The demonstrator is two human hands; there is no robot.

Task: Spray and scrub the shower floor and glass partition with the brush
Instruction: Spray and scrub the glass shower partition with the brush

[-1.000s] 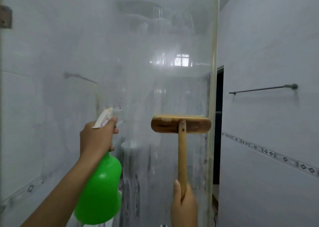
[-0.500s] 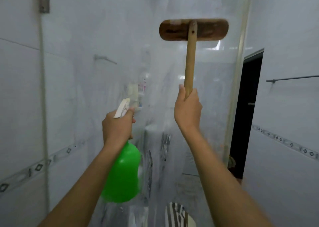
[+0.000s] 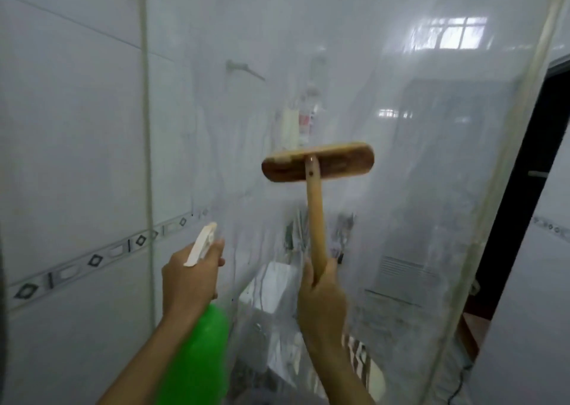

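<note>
A wet, streaked glass partition (image 3: 416,189) fills the middle of the head view. My right hand (image 3: 320,300) grips the wooden handle of a brush (image 3: 317,162), whose flat wooden head lies against the glass at mid height, slightly tilted. My left hand (image 3: 191,278) holds a green spray bottle (image 3: 197,355) by its white trigger head, nozzle pointing up and right toward the glass. The shower floor is out of sight.
White tiled wall (image 3: 71,158) with a patterned border strip on the left. The glass's pale edge frame (image 3: 505,164) runs down the right, with a dark doorway (image 3: 530,195) behind it. Bottles and a white fixture show blurred through the glass.
The brush head has come down the glass from high up to mid height, my right hand dropping with it. My left hand with the spray bottle has stayed low on the left.
</note>
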